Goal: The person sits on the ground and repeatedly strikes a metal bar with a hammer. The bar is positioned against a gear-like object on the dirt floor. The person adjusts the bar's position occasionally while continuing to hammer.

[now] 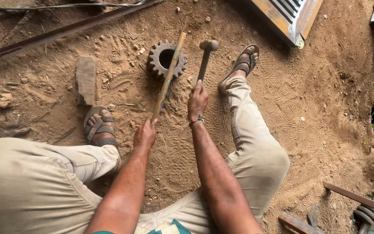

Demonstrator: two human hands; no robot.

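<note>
Left fingers [146,130] grip bar [168,78]; right fingers [197,93] grip hammer [205,58].

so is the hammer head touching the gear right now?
No, the hammer in the right hand is raised beside the gear, while the left hand holds a flat bar across it.

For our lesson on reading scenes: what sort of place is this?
Probably an outdoor metal repair yard: a toothed gear lies on sandy ground, and scrap steel bars lie about.
</note>
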